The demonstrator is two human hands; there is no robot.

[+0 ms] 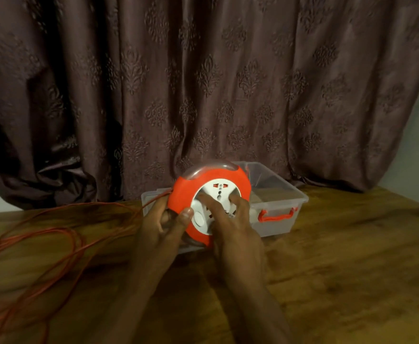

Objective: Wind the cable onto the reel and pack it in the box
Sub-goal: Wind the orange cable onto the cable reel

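Note:
A round orange cable reel (186, 194) with a white socket face stands upright above the table's middle. My left hand (164, 224) grips its left rim, thumb on the front. My right hand (230, 224) lies on the white face with fingers spread into its recesses. The orange cable (62, 234) runs from the reel's left side and lies in loose loops over the left of the wooden table (340, 256). Behind the reel sits a clear plastic box (278, 194) with an orange handle (275, 216).
A dark patterned curtain (203, 83) hangs right behind the table and the box. The table's far edge runs along the curtain. Bare wood shows to the right of the box and near me.

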